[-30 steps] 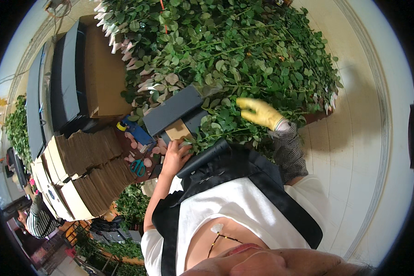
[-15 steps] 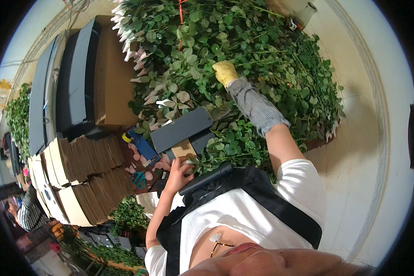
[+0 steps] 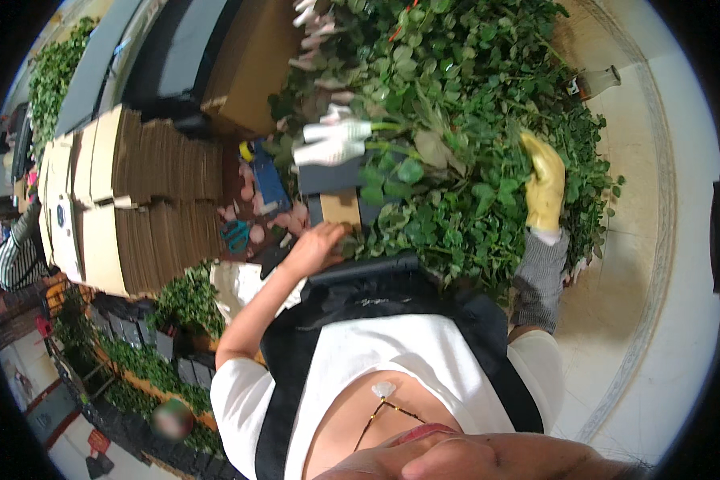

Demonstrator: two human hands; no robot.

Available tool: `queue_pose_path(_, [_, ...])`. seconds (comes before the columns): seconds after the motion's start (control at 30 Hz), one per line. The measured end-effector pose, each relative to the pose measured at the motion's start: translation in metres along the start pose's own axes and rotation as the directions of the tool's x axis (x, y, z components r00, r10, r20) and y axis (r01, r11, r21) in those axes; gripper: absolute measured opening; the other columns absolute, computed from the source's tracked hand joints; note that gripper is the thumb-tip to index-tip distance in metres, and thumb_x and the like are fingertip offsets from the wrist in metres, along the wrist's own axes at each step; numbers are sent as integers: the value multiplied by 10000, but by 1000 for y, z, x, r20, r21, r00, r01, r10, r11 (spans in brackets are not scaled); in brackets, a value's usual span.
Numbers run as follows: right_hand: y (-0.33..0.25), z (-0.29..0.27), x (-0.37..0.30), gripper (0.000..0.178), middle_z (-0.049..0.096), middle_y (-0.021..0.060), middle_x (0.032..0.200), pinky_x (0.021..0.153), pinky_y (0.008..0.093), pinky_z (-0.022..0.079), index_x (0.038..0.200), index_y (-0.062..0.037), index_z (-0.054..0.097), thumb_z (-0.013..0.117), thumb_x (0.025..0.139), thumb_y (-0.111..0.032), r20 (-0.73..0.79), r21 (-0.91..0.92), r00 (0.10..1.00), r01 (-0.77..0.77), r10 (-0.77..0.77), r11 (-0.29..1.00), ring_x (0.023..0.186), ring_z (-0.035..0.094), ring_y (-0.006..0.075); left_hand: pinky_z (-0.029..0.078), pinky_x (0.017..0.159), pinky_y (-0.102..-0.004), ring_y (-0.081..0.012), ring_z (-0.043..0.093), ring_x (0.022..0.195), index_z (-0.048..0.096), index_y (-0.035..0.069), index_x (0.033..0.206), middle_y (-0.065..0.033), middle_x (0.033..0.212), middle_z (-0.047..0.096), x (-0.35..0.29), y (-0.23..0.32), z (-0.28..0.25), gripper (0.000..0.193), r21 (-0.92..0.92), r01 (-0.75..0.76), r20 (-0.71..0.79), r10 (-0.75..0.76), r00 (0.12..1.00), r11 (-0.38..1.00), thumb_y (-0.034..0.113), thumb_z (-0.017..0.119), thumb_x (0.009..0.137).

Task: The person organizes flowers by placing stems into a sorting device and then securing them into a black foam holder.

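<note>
While the white-sleeved flowers [image 3: 328, 152] lie over the grey board [image 3: 328, 181], their stems [image 3: 386, 126] pointing rightward to the gloved right hand [image 3: 546, 184], the bare left hand [image 3: 316, 248] is nearer, below them at the cardboard strip [image 3: 341, 208]; whether either hand's fingers grip anything, I cannot tell.

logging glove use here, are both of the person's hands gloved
No, the right hand wears a plain yellow glove, while the left hand, by the flat tan cardboard piece, is bare.
</note>
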State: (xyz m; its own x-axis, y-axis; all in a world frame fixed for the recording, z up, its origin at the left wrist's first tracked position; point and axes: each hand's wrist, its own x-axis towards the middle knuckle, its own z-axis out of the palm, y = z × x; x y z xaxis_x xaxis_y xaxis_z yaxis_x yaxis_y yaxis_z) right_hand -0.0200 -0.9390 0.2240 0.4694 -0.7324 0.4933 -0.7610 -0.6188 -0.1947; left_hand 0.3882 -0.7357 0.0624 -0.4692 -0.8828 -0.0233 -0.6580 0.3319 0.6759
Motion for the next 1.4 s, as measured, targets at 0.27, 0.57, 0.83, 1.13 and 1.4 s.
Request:
queue_pose_path(0.27, [-61,87,-162,416,687,149,1151,980,440,502,1150,-35,676,565,766,80,238,-270,952,-124,191,955,1090,641,317,541,766,-408,-298,648,1043,651,13,921,-129,1080,672,-4,-3,5,160,171,-76,-61,88,994,982,69,646,771])
queue_pose_path(0.57, [-67,76,-178,630,597,160,1324,1097,448,424,1346,-56,565,678,736,55,356,-223,853,-319,382,921,1233,548,344,458,973,-460,-368,514,1125,680,82,985,-149,1221,549,13,-6,7,256,245,-19,-145,56,988,969,55,680,730])
queue_pose_path(0.83, [-68,38,-126,582,488,152,1511,1178,426,327,1479,-71,470,643,956,-262,620,353,705,-642,343,681,1418,430,315,485,971,-458,-385,552,1115,636,42,1082,-164,1203,576,11,-5,12,385,76,-39,-170,52,984,996,-48,672,710])
queue_pose_path(1.13, [-90,61,-132,290,663,134,1192,996,471,466,1070,-41,695,580,818,42,-28,-165,970,-243,242,956,1162,590,321,505,902,-467,-381,577,1044,605,38,1269,-153,1147,611,10,-9,15,553,96,22,-170,-5,985,995,-65,652,728])
queue_pose_path(1.4, [-62,-116,-140,236,611,89,1050,825,415,499,1122,-71,626,434,996,-126,-726,-249,682,-380,88,891,991,563,253,505,929,-442,-364,582,1057,625,21,1216,-138,1150,619,12,0,7,491,109,35,-136,-20,991,993,-39,683,732])
